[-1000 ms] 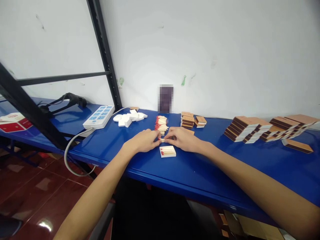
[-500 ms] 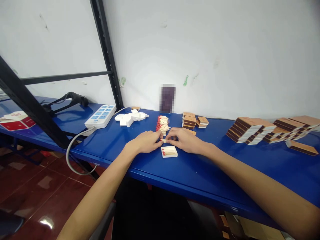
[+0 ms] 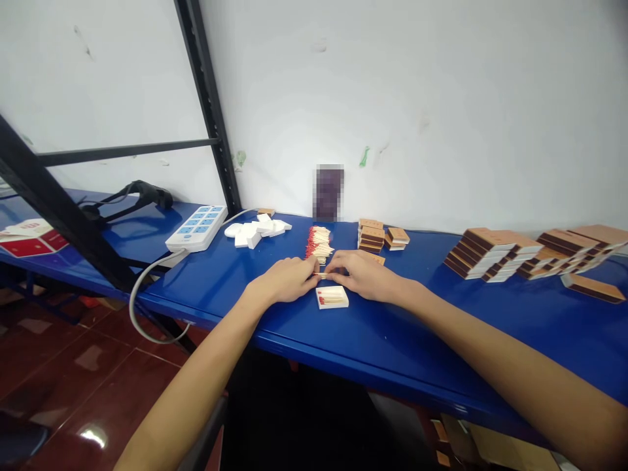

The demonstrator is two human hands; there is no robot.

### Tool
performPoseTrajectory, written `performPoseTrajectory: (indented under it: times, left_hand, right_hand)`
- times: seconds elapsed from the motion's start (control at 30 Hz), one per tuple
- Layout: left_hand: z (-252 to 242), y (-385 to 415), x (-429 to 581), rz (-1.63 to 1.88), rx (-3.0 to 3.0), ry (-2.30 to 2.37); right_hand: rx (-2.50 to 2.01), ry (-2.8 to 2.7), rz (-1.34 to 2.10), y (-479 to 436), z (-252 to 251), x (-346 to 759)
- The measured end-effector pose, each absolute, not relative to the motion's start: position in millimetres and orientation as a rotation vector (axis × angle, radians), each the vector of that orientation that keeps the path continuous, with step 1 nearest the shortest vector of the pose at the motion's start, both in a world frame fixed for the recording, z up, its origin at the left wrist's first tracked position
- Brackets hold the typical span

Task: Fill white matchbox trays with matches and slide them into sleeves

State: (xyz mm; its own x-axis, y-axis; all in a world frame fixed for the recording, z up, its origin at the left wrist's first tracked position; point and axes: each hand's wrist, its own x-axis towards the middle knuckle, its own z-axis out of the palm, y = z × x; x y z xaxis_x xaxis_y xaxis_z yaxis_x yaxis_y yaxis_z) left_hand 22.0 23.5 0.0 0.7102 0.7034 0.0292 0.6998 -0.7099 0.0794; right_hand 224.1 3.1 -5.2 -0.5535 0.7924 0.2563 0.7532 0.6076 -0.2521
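Observation:
Some matches (image 3: 323,276) lie crosswise between my fingertips. My left hand (image 3: 293,278) has its fingers closed on their left end, and my right hand (image 3: 362,276) pinches the right end. Just below the hands, a white open matchbox tray (image 3: 345,297) holds several red-headed matches along its lower side. Beyond my fingers a long pile of loose matches (image 3: 320,243) lies with the red heads to the left.
Stacked matchboxes (image 3: 371,235) stand behind my right hand, with larger stacks (image 3: 478,252) farther right. White trays (image 3: 255,232) and a power strip (image 3: 199,229) are at the left. The blue table (image 3: 392,340) meets a white wall; a black metal frame (image 3: 209,98) rises at left.

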Motion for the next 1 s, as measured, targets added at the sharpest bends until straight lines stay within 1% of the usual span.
performPoseTrajectory:
  times: [0.57, 0.8, 1.0]
  left_hand:
    - [3.2, 16.6, 26.5, 0.068, 2.926, 1.144]
    - [1.6, 18.1, 25.0, 0.088, 2.929, 1.144]
    - [2.4, 17.7, 27.9, 0.026, 2.958, 1.143]
  right_hand:
    - [-1.193, -2.487, 0.145, 0.7, -5.2, 226.0]
    - [-1.163, -2.443, 0.236, 2.6, -4.9, 228.1]
    - [-1.233, -2.436, 0.315, 2.1, -1.0, 227.4]
